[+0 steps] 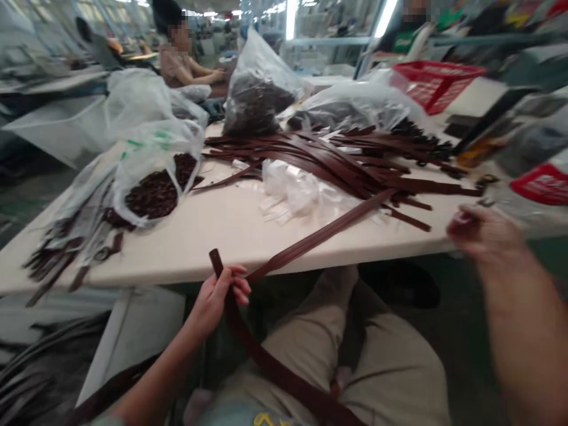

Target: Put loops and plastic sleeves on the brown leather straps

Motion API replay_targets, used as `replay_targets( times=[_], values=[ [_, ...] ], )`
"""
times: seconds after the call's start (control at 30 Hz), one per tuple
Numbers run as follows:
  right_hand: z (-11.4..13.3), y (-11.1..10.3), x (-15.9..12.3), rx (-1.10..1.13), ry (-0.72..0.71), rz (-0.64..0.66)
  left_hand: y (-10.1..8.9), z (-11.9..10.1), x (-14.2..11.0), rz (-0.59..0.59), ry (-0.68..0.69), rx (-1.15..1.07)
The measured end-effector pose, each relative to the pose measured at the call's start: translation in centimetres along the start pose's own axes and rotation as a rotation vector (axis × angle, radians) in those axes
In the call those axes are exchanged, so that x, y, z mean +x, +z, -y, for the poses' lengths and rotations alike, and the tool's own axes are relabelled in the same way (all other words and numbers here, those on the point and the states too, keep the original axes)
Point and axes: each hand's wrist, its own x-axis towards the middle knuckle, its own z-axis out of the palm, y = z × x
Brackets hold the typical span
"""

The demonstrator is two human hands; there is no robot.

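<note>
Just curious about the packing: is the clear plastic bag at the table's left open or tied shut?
Open, it seems: the clear plastic bag gapes at the top, showing dark pieces, with no tie visible.

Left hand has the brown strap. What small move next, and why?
Probably lift the hanging part of the brown strap off the lap: the left hand grips it near one end, and the rest droops across the knees, where it could twist.

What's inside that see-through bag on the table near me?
The clear plastic bag holds a heap of small dark brown pieces, too blurry to name. The top pieces cover whatever lies deeper in the bag.
</note>
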Motion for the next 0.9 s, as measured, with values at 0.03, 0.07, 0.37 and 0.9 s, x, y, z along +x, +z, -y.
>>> replay_targets(
  times=[0.03, 0.07, 0.37, 0.9],
  values=[
    [-0.5, 0.4, -0.5, 0.047, 0.038, -0.082, -0.2, 0.3, 0.2, 0.003, 0.008, -0.004],
    [-1.0, 1.1, -1.3, 0.097, 0.091, -0.102, -0.5, 0.5, 0.3, 0.004, 0.012, -0.004],
    [-5.1, 16.4, -17.5, 0.167, 0.329, 0.638, -2.5, 1.6, -0.7, 0.051, 0.016, 0.107],
    [-5.9, 27.0, -22.7, 0.178, 0.694, 0.988, -3.0, 2.1, -1.7, 0.007, -0.007, 0.033]
  ],
)
